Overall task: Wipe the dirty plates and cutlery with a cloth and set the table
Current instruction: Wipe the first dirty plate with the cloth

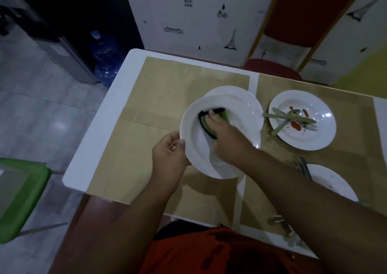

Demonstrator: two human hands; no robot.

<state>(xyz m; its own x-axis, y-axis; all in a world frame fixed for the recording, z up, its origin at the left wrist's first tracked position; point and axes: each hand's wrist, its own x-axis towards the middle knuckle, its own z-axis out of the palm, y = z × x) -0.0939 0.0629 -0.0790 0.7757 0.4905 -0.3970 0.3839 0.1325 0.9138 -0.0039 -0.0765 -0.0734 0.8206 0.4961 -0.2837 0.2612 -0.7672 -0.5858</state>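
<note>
Plate-wiping at a set tabletop, head view.

Left grip (169,154) pinches the near-left rim of a white plate (199,154), thumb on top and fingers curled underneath. Right grip (228,139) bears down on a green cloth (209,127) with a dark edge, fingers curled over it, inside the plate's well. This plate overlaps the near edge of a second white plate (240,98), both over a tan placemat (167,85) on the white tabletop (94,137). To the right, well apart, a dirty plate (314,137) with red smears carries crossed cutlery (293,117). A third plate (333,181) sits at the near right, partly hidden by the right forearm, with more cutlery (301,167) just beside it.
</note>
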